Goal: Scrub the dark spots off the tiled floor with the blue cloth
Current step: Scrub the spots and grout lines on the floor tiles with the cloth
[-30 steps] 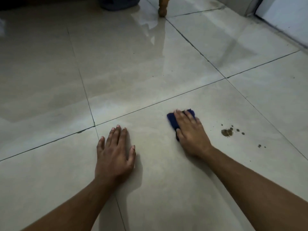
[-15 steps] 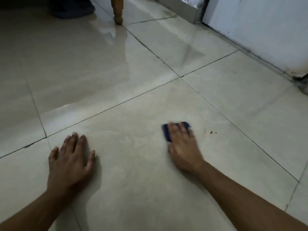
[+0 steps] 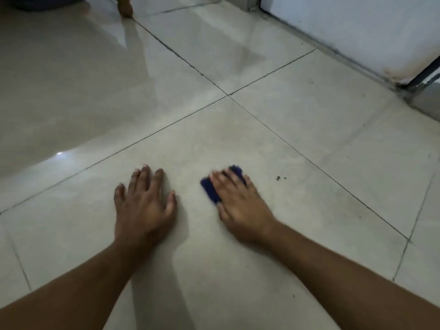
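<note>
Presses the blue cloth (image 3: 210, 189) flat on the tiled floor (image 3: 309, 115) under the right hand (image 3: 240, 203), fingers straight. Braces on the spread left hand (image 3: 145, 206). Shows dark spots (image 3: 278, 178) just right of the cloth, nearer the right hand. Probably calls for a rightward sweep.

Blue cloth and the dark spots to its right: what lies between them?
In the head view, only bare tile separates the blue cloth from the dark spots.

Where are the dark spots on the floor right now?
In the head view, the dark spots lie on the near tile, just right of the blue cloth under the right hand, not touching it.
</note>
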